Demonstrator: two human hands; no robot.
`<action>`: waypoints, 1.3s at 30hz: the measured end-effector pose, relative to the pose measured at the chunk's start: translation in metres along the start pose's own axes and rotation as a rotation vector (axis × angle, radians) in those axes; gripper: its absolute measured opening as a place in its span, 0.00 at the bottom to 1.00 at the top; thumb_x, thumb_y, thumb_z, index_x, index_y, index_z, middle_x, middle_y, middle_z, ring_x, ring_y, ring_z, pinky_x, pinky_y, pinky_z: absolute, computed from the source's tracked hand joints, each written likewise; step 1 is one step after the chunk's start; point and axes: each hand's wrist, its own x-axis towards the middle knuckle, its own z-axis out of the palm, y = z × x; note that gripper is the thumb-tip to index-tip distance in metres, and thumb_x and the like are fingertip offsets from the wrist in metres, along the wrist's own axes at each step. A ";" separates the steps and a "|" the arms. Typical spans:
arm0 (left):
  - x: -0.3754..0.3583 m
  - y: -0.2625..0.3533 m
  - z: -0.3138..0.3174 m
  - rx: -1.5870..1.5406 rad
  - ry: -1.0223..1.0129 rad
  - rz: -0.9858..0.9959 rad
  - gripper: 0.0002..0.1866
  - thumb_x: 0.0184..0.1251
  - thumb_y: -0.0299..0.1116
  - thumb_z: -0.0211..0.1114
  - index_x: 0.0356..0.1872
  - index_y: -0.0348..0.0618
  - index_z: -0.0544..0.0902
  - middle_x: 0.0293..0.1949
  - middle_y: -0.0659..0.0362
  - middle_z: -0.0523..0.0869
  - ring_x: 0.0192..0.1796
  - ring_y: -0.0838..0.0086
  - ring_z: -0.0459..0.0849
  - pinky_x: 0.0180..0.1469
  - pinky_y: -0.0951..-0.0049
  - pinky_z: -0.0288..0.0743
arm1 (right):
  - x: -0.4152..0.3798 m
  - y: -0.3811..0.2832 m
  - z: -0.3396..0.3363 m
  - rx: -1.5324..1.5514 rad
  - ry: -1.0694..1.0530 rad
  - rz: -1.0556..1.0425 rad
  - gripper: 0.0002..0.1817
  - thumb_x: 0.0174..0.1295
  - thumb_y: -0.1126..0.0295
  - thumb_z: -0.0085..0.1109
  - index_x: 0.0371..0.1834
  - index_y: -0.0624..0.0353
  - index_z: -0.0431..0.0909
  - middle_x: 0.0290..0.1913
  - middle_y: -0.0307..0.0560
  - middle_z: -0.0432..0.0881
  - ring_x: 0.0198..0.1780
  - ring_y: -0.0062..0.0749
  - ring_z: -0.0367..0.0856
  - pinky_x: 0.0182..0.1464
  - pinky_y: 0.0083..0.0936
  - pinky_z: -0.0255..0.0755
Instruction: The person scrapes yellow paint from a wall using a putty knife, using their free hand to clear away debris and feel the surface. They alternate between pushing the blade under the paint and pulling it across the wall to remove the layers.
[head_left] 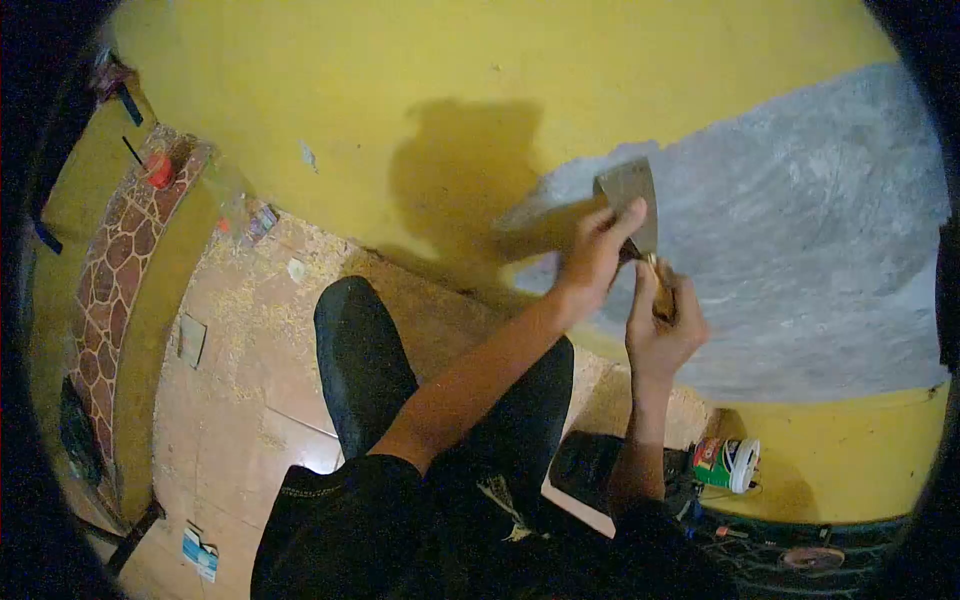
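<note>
A putty knife with a wide metal blade (632,190) and a wooden handle (663,298) is held up before the wall. My left hand (592,262) is closed at the blade's lower part, its thumb lying against the metal. Around the handle, the fingers of my right hand (672,325) are closed. Behind the blade, a grey bare patch (800,230) spreads across the yellow wall (300,80), with the yellow coat ending in a ragged edge. Both hands appear to be off the wall, though the exact gap is hard to judge.
Yellowish flakes litter the tiled floor (235,395) along the wall's foot. A green and white tub (728,464) stands at lower right, near a dark surface with several small items. On the left, a red container (158,170) sits on a stone-patterned ledge (118,270).
</note>
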 end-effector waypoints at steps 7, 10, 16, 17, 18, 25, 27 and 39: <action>0.002 -0.005 -0.007 -0.040 -0.057 -0.026 0.13 0.66 0.42 0.62 0.33 0.42 0.80 0.28 0.67 0.78 0.30 0.83 0.74 0.32 0.79 0.68 | -0.001 -0.004 0.003 0.034 0.053 -0.021 0.09 0.57 0.68 0.65 0.30 0.62 0.78 0.23 0.53 0.78 0.21 0.41 0.78 0.24 0.29 0.68; 0.009 0.005 -0.015 -0.077 -0.106 -0.008 0.14 0.67 0.43 0.61 0.34 0.41 0.81 0.29 0.67 0.79 0.31 0.82 0.74 0.34 0.79 0.69 | 0.004 -0.019 0.012 -0.140 -0.018 -0.041 0.09 0.57 0.71 0.66 0.33 0.67 0.80 0.28 0.54 0.84 0.25 0.23 0.79 0.29 0.21 0.72; 0.012 -0.004 -0.020 0.152 -0.052 0.061 0.14 0.66 0.43 0.61 0.35 0.41 0.81 0.30 0.66 0.80 0.30 0.81 0.75 0.35 0.77 0.70 | 0.002 -0.015 0.015 -0.076 0.034 -0.013 0.09 0.56 0.71 0.66 0.32 0.66 0.79 0.27 0.55 0.83 0.25 0.27 0.81 0.28 0.22 0.72; 0.010 -0.001 -0.021 0.151 -0.045 0.047 0.14 0.66 0.43 0.61 0.35 0.41 0.81 0.30 0.66 0.80 0.30 0.81 0.75 0.35 0.77 0.70 | 0.000 -0.021 0.015 -0.113 0.039 -0.012 0.09 0.57 0.70 0.66 0.32 0.66 0.79 0.27 0.55 0.83 0.25 0.28 0.81 0.28 0.23 0.72; 0.009 0.004 -0.020 0.049 -0.085 0.001 0.15 0.65 0.44 0.62 0.35 0.41 0.80 0.30 0.66 0.80 0.30 0.81 0.75 0.35 0.76 0.70 | -0.001 -0.024 0.014 -0.112 0.034 -0.012 0.09 0.57 0.70 0.66 0.30 0.66 0.78 0.26 0.54 0.82 0.24 0.29 0.80 0.27 0.23 0.71; 0.008 0.011 -0.032 -0.039 -0.074 -0.106 0.13 0.66 0.43 0.62 0.37 0.43 0.80 0.30 0.66 0.79 0.30 0.80 0.76 0.35 0.77 0.72 | -0.009 -0.020 0.018 -0.094 -0.037 -0.013 0.09 0.57 0.72 0.65 0.30 0.68 0.78 0.26 0.53 0.83 0.24 0.25 0.80 0.29 0.22 0.72; 0.004 0.005 -0.035 -0.003 -0.082 -0.075 0.12 0.66 0.43 0.62 0.35 0.44 0.80 0.29 0.66 0.78 0.30 0.80 0.76 0.34 0.77 0.72 | -0.013 -0.008 0.018 0.045 -0.004 -0.011 0.09 0.57 0.72 0.65 0.30 0.67 0.78 0.25 0.55 0.82 0.24 0.28 0.80 0.29 0.22 0.72; 0.013 -0.002 -0.044 -0.027 -0.008 -0.014 0.13 0.64 0.45 0.64 0.35 0.46 0.78 0.28 0.66 0.79 0.29 0.81 0.77 0.27 0.77 0.72 | -0.016 -0.006 0.030 -0.007 0.016 0.004 0.09 0.57 0.68 0.65 0.29 0.63 0.79 0.23 0.52 0.80 0.22 0.34 0.81 0.25 0.26 0.70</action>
